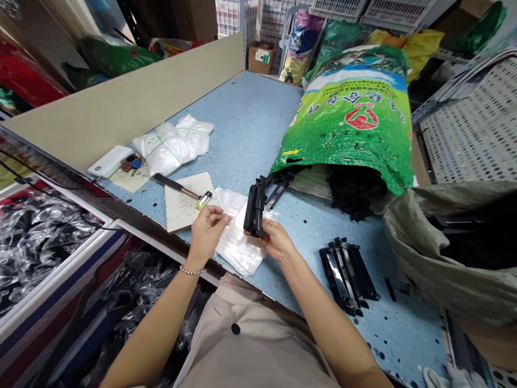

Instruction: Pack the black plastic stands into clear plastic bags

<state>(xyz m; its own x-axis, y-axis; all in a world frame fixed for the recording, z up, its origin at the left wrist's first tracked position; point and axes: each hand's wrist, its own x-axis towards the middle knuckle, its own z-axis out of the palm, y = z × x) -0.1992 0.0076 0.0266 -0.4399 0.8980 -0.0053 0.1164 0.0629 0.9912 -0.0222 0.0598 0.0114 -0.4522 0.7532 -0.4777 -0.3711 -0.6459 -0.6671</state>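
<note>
Over clear bags (242, 253) near the table's edge, holding black parts (254, 210) in the curled right hand (277, 237): probably light, stiff, slick, best clasped around both sides. Just left, with left hand (208, 229) fingertips nearly together; impossible to tell whether pinching film. Farther right, see a green sack (347, 129).

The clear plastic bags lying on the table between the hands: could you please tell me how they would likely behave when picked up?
The clear plastic bags would probably be floppy, as their thin film lies flat and creased. They look light for their size, being flat and seemingly unfilled. Their glossy surface suggests they may slide over one another.
</note>
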